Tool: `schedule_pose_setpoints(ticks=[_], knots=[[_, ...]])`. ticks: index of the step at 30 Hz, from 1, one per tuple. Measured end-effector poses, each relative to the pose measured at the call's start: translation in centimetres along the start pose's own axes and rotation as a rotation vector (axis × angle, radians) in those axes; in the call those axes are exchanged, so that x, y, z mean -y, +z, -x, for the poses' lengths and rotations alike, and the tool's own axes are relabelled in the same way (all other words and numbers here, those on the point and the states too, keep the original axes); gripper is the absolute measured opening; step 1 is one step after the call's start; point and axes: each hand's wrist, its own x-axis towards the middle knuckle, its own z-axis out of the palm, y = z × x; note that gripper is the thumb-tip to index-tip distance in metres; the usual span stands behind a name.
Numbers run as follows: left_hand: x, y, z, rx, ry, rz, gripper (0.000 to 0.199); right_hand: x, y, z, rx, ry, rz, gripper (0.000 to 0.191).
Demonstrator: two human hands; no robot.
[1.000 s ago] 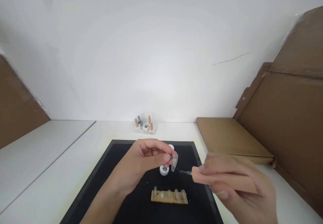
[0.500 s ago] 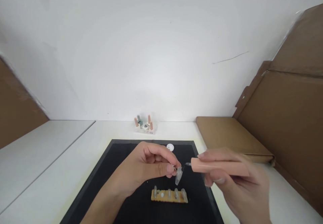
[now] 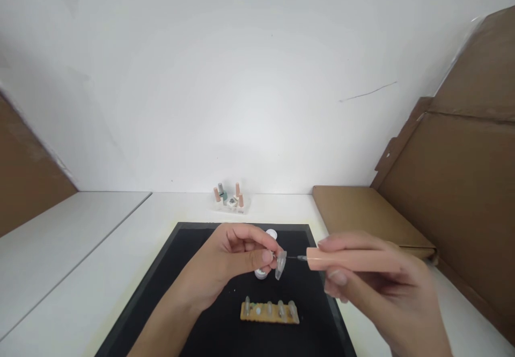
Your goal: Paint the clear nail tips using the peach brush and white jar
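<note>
Between thumb and fingers, my left hand pinches a small stem that bears a clear nail tip. My right hand grips a peach-coloured handle with a thin brush pointing left, its end at or very near the nail tip. Whether they touch is too small to tell. Below the hands, a yellowish strip on the black mat holds several clear nail tips. Partly behind my left hand is a small white jar.
A white round lid rests near the mat's back edge. Behind the mat, a clear tray holds several small bottles with peach and grey caps. A flat cardboard box lies at the back right, beside tall cardboard. A white wall rises behind.
The nail tip has shifted slightly left and up with my left hand. The brush has straightened to nearly level, and the white jar has come into view below my left hand.
</note>
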Motion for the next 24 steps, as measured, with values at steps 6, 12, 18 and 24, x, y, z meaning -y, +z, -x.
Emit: schedule_pose_setpoints(ticks=[6, 12, 18, 24], knots=[[-0.14, 0.22, -0.06, 0.038, -0.023, 0.001, 0.001, -0.28, 0.41, -0.19, 0.032, -0.064, -0.004, 0.014], [-0.07, 0.26, -0.03, 0.076, -0.015, 0.028, 0.002, -0.36, 0.31, 0.06, 0.007, -0.105, 0.12, 0.015], [-0.1, 0.12, -0.15, 0.06, -0.014, 0.035, 0.002, -0.53, 0.2, 0.5, -0.055, -0.154, 0.176, 0.019], [-0.22, 0.1, -0.12, 0.062, -0.008, 0.032, 0.004, 0.24, 0.12, 0.02, 0.005, -0.2, 0.115, 0.01]])
